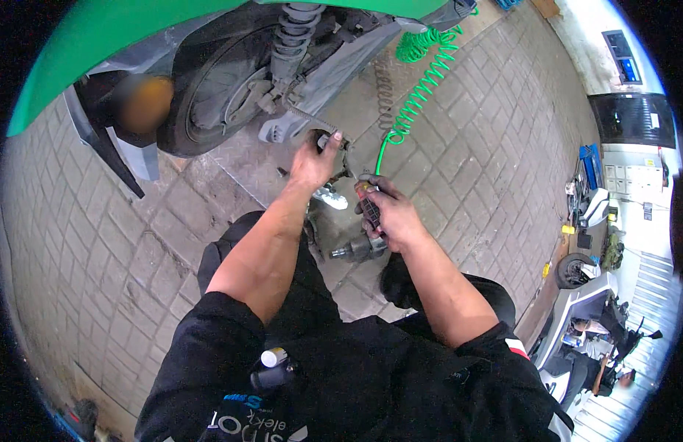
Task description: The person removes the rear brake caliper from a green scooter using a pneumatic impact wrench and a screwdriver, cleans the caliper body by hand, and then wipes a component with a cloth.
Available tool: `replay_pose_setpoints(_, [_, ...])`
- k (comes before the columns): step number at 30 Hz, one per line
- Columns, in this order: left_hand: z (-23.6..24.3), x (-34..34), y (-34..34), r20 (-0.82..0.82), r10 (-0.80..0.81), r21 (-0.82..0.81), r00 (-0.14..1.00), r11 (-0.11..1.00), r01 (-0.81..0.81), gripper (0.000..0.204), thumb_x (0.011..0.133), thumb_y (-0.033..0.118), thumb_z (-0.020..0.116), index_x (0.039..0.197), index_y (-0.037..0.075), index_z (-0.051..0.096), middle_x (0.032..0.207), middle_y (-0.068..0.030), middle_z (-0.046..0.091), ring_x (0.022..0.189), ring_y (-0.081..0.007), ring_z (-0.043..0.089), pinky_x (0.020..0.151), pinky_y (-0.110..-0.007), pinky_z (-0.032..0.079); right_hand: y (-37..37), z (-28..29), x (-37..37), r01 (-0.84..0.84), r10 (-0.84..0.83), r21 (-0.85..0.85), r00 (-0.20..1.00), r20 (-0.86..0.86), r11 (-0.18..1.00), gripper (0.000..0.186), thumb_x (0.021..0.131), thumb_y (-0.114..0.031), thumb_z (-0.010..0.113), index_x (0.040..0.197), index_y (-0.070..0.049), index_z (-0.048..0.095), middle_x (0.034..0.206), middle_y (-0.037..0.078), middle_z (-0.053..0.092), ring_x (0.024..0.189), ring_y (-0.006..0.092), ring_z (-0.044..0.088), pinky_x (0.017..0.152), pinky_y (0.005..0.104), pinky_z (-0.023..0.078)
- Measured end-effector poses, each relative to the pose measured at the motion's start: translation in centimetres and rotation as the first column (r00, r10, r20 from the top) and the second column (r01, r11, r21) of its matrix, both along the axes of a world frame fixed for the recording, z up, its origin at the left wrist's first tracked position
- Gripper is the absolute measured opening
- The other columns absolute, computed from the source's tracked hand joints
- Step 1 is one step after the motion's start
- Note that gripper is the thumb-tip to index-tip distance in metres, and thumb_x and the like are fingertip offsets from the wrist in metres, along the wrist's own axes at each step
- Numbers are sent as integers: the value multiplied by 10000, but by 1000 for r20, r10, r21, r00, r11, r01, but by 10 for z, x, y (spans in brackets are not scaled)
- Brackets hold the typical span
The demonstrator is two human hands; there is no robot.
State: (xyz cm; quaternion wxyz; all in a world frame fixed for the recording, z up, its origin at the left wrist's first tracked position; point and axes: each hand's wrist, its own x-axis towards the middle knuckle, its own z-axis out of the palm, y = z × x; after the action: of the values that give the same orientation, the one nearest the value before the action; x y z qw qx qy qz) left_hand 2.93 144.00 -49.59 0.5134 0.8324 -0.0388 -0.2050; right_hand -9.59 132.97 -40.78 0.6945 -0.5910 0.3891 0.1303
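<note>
The right hand (391, 212) grips a grey metal air tool (365, 248). The left hand (314, 163) touches a small black part (321, 139); I can't tell its grip.

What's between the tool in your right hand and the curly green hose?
The head view shows a straight stretch of green hose between the tool and the curls.

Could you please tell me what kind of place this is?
Probably a vehicle repair workshop: a wheel and suspension spring show under green bodywork, and a coiled green hose runs to the tool in the right hand.
</note>
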Motion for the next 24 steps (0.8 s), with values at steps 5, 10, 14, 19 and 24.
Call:
replay_pose_setpoints(5, [9,-2,-2,-32,14,-70,999,997,-16,672,850,551,525,1195,-26,498,1126,-277,574,1081,-392,551,933,-417,421,-5,-12,-4,51,-53,82,998,22,995,242,910,-205,505,1109,-74,544,764,29,575,471,99,455,364,258,348])
replay_pose_setpoints(10, [-4,0,-4,-18,7,-55,1000,998,-8,659,850,534,540,1195,-26,498,1132,-280,569,1087,-384,549,931,-415,422,18,-17,1,184,-194,153,980,52,971,189,914,-172,486,1079,-92,533,751,24,564,446,117,450,361,265,345])
replay_pose_setpoints(14, [-22,1,-5,59,64,-28,996,998,-62,649,840,530,554,1169,-28,514,1124,-273,570,1067,-399,546,921,-427,422,49,-23,11,306,-328,184,939,103,934,168,920,-159,464,1071,-95,498,705,43,516,416,142,432,366,285,360])
replay_pose_setpoints(19, [-27,-1,-7,192,100,-80,976,993,-86,603,819,491,598,1112,-33,537,1095,-269,575,1064,-409,531,912,-441,415,61,-62,7,247,-237,-119,967,95,962,360,940,-225,495,1246,-48,427,1025,153,613,914,315,594,765,382,461])
replay_pose_setpoints(24, [-28,-10,-12,247,137,36,959,988,-151,601,817,471,615,1106,-49,532,1099,-275,560,1062,-424,517,916,-444,407,68,-70,23,225,-192,-484,974,117,846,373,919,-260,488,1170,14,454,1024,265,583,975,401,554,829,446,428])
